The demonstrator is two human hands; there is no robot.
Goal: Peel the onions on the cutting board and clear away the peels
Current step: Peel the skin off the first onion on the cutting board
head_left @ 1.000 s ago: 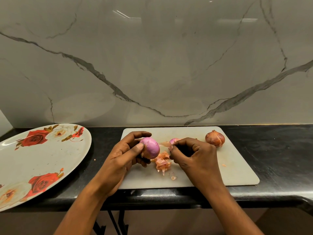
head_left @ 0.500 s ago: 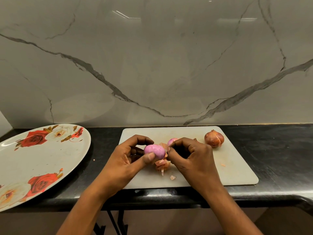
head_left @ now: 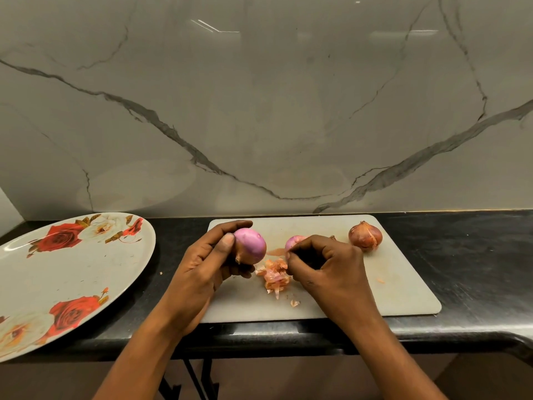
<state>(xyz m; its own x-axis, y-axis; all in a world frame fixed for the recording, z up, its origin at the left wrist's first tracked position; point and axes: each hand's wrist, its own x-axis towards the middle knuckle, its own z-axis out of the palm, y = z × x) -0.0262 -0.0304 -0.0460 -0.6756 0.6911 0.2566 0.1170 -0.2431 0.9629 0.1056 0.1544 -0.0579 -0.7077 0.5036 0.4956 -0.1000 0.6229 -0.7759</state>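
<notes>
Left hand (head_left: pixel 202 269) grips the onion (head_left: pixel 251 245) up for peeling. Right hand (head_left: pixel 328 264) curls over the peels (head_left: pixel 275 277); contents unclear

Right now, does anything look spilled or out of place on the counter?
Only minor strays. One small peel scrap lies off the cutting board on the black counter, near the plate. Another fleck sits alone on the board's right side. The main peel pile is mid-board.

Glossy veined marble wall (head_left: pixel 288 111), polished black stone counter (head_left: pixel 461 255), matt plastic cutting board (head_left: pixel 403 284), papery peels (head_left: pixel 275 277)
</notes>
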